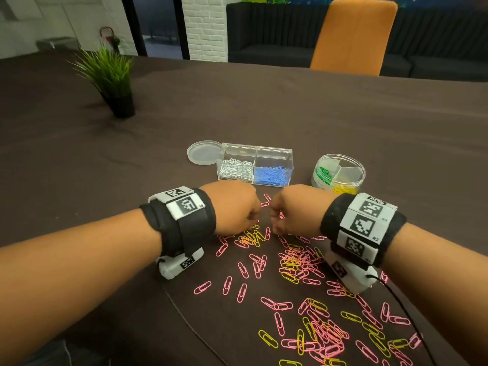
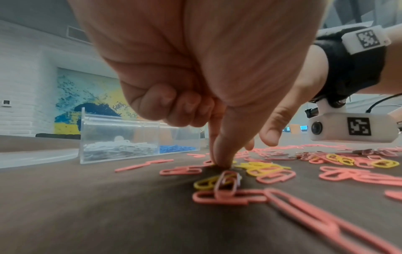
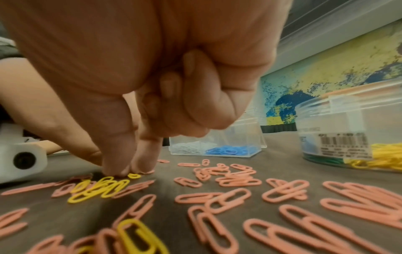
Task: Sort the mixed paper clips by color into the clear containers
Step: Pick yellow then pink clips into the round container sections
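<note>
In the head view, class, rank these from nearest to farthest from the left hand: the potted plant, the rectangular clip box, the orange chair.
1. Rectangular clip box: just beyond the left hand, slightly to its right.
2. Potted plant: far left on the table.
3. Orange chair: past the table's far edge, to the right.

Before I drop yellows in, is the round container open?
Open. The round container shows no lid on its rim, and a round lid lies beside the rectangular box.

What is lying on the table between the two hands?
Between the left hand and right hand, head view shows pink paper clips on the brown tablecloth.
</note>
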A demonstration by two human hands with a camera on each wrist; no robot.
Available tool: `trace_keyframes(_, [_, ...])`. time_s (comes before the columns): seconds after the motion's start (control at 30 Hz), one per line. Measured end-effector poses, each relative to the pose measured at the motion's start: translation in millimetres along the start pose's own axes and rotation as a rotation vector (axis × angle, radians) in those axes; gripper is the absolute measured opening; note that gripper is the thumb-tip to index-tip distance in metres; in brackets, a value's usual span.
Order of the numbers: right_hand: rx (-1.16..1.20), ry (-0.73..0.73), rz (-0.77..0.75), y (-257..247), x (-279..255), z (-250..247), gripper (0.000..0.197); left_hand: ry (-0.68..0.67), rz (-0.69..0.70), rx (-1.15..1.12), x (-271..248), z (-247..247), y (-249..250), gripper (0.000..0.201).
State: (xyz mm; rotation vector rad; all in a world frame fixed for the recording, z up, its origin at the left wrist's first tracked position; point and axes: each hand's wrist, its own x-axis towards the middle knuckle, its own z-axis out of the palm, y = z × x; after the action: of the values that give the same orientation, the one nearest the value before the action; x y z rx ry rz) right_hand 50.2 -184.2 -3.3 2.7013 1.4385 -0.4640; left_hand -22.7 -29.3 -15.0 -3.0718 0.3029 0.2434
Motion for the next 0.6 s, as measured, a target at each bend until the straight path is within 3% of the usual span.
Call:
trace_keyframes(0.2, [-0.010, -0.041, -0.004, -22.8, 4.8, 7.0, 0.037, -0.006, -0.017, 0.012, -8.3, 3.7, -4.5, 0.014])
trace_keyframes(0.3, [-0.053, -0.046, -0.005, -30.4, 12.0, 7.4, 0.041, 0.078, -0.064, -0.082, -11.0, -1.6, -18.9, 0.012])
trace_keyframes(0.37, [-0.019, -0.053, -0.004, -32.2, 15.5, 8.3, 0.035, 0.040, -0.131, -0.286, -10.6, -7.8, -30.8, 0.017])
trace_keyframes(0.47, [0.051, -0.108, 0.004, -30.4, 18.8, 11.3, 0.027, 0.126, -0.329, -0.708, -20.0, -9.5, -37.9, 0.027])
trace_keyframes(0.53, [0.086, -0.151, 0.007, -28.0, 18.3, 12.2, 0.024, 0.072, -0.363, -0.946, -23.0, -0.8, -36.7, 0.037])
trace_keyframes(0.6, [0.117, -0.167, 0.008, -25.6, 16.1, 12.1, 0.023, 0.006, -0.371, -1.105, -25.0, -0.6, -30.0, 0.030])
